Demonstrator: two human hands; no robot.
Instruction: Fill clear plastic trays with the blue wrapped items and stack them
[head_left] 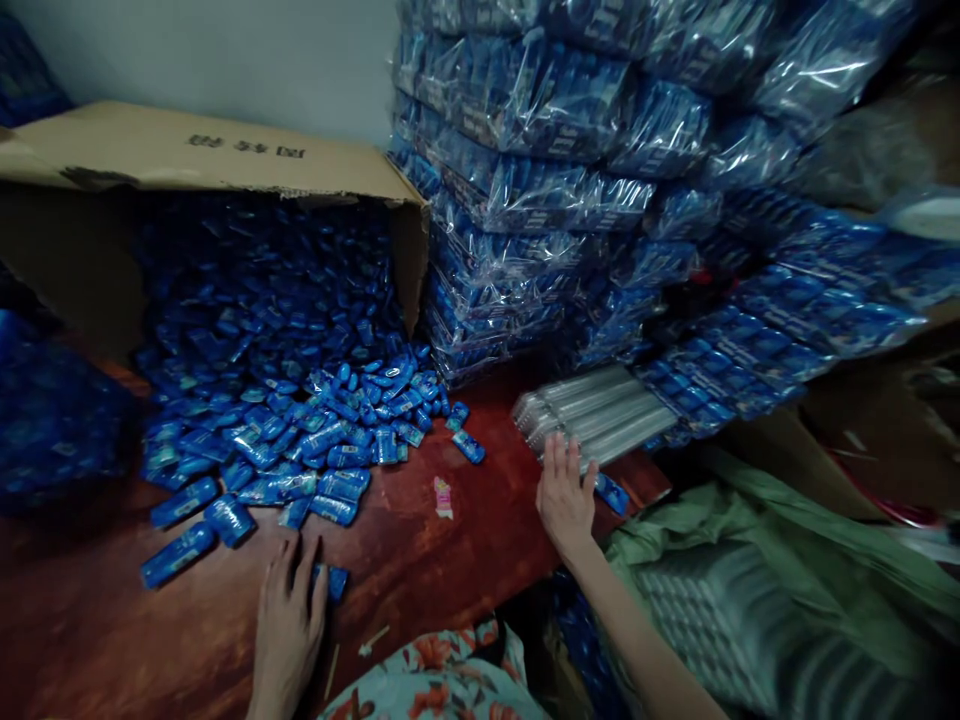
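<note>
My left hand (289, 615) lies on the reddish-brown table with its fingers stretched and apart. A small blue wrapped packet (334, 582) is right beside its fingers; whether they touch it is hard to tell. Just beyond the fingertips spreads a heap of the same blue packets (330, 440). My right hand (568, 500) has its fingers extended against the near edge of a stack of clear ribbed plastic trays (600, 410), not wrapped around it. Another blue packet (611, 493) rests next to that hand, partly hidden.
An open cardboard box (247, 150) on its side spills packets. Tall shrink-wrapped blue packs (525, 180) stand behind. Filled trays (750, 330) line the right. A green sack (757, 510) holds more clear trays (705, 610) below. A pink scrap (443, 497) lies on the table (495, 520).
</note>
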